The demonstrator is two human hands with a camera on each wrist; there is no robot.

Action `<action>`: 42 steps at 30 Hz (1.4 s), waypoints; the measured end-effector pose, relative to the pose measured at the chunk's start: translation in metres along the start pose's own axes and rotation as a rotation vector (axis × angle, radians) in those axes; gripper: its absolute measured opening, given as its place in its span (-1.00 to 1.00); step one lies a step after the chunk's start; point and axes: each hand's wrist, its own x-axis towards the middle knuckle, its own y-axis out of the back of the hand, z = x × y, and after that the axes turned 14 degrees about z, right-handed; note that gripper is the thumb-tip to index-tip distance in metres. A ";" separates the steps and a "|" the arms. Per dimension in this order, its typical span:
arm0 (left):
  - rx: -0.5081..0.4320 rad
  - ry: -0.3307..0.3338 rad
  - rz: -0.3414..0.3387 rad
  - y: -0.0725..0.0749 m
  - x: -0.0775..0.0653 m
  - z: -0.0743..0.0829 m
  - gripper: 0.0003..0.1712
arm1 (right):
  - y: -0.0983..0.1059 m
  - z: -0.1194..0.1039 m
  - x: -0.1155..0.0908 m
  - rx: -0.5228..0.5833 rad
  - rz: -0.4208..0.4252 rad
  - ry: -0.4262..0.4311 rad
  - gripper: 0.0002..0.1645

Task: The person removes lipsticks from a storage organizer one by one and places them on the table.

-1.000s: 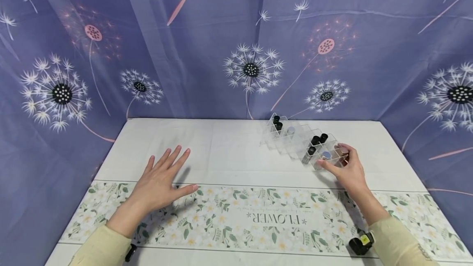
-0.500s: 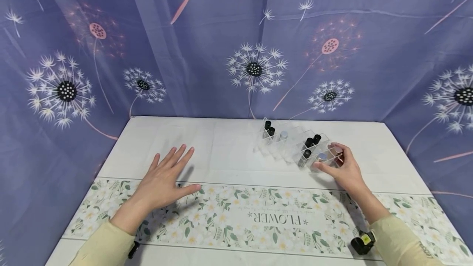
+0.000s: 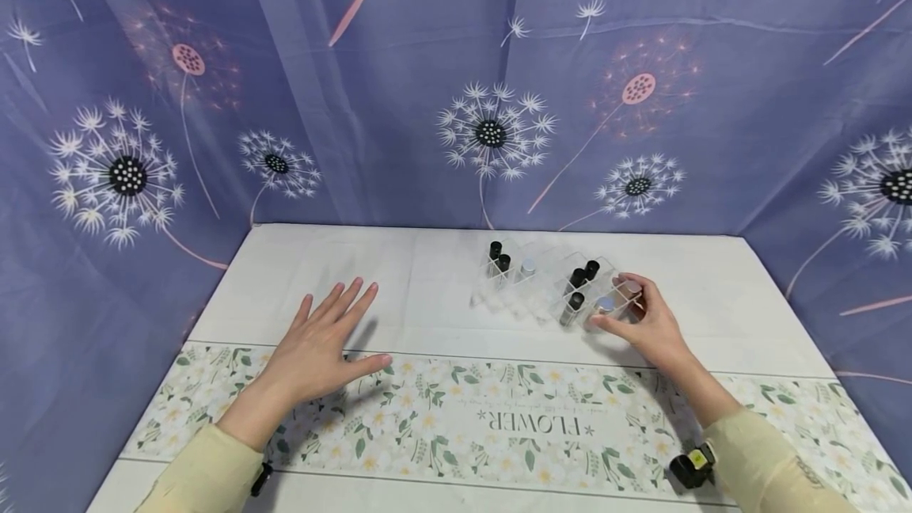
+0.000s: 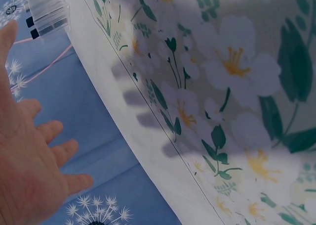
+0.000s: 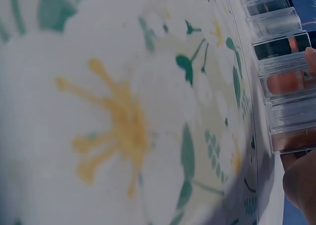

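Note:
My right hand [image 3: 651,323] grips the right end of a clear, stepped lipstick organizer [image 3: 549,303], thumb on the near side and fingers round the far end. Black-capped tubes, such as a lipstick [image 3: 574,305], stand in its slots, and one pale blue cap [image 3: 528,266] shows towards the left. A reddish-orange tube [image 5: 285,82] is visible through the clear wall in the right wrist view. My left hand [image 3: 313,351] is held over the table at the left, fingers straight and spread, holding nothing; its shadow falls on the cloth below.
A white tablecloth [image 3: 427,303] with a printed floral band [image 3: 427,418] covers the table. Purple dandelion curtains [image 3: 385,101] close off the back and both sides. The organizer stands near the back edge. Black devices, such as a wrist camera [image 3: 689,467], are worn at the wrists.
My right hand and the organizer have shifted left along the back of the table, with the tubes still in their slots. My left hand stays almost where it was.

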 end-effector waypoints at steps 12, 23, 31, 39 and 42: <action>-0.007 -0.003 0.000 0.000 0.001 0.003 0.23 | -0.010 -0.002 0.007 0.031 -0.056 0.013 0.14; -0.005 -0.049 0.020 -0.004 0.014 0.007 0.25 | -0.018 -0.008 0.010 0.062 -0.107 0.032 0.15; -0.027 -0.069 0.002 0.001 0.030 0.013 0.27 | -0.027 -0.013 0.007 0.080 -0.125 0.058 0.13; -0.045 -0.082 -0.027 0.003 0.043 0.015 0.28 | -0.034 -0.016 0.005 0.084 -0.140 0.070 0.14; -0.056 -0.086 -0.032 0.002 0.048 0.015 0.29 | -0.037 -0.017 0.006 0.099 -0.145 0.059 0.15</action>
